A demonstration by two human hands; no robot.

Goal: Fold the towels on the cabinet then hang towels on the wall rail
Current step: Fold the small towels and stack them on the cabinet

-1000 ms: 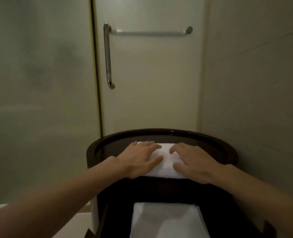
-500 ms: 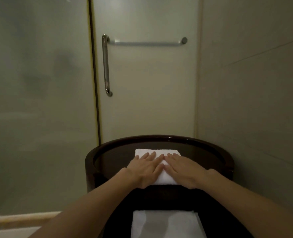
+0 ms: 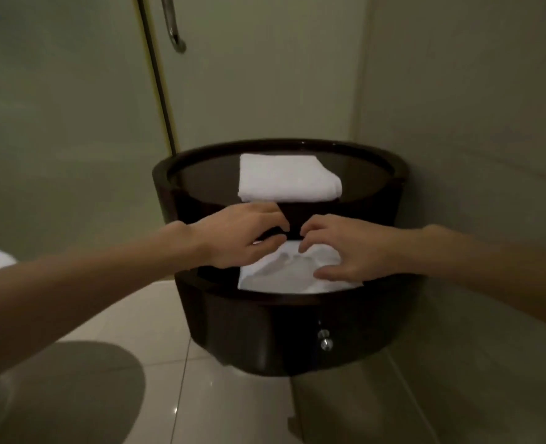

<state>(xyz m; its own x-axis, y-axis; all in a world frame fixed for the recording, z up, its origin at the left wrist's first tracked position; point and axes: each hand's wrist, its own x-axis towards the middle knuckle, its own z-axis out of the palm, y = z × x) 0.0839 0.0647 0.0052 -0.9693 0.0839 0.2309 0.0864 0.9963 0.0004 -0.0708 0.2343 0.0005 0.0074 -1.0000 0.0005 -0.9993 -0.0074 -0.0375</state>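
White folded towel (image 3: 289,179): on the cabinet (image 3: 393,193) top, near the front edge, flat. Half a second ago both your hands lay flat on it; now neither touches it.
Change, hands: both have dropped from the cabinet top to the open drawer (image 3: 284,315) below and gone from flat palms to curled fingers.
Change, view: your head has tilted down. The drawer front and floor tiles (image 3: 233,405) now show, and only the lower end of the door handle (image 3: 176,36) is in frame.
Left hand (image 3: 243,238): reaches in from the left, palm down, over the drawer's back left. Fingers are curled above the dark gap behind the drawer towel (image 3: 284,274), with the thumb at the cloth's back left corner. Can't tell if it has any cloth.
Right hand (image 3: 348,251): reaches in from the right, palm down on the drawer towel. Its fingertips dig in near the back edge, the thumb presses near the middle, and the cloth is bunched between them, so it grips the towel.
Hands, spacing: fingertips near each other, not touching.
Drawer: pulled out toward you, holding the one drawer towel, which is white and rumpled where your right hand grips it.
Drawer front: dark wood, round metal knob (image 3: 326,344) right of centre.
Cabinet: dark, round, set in the corner against the right wall.
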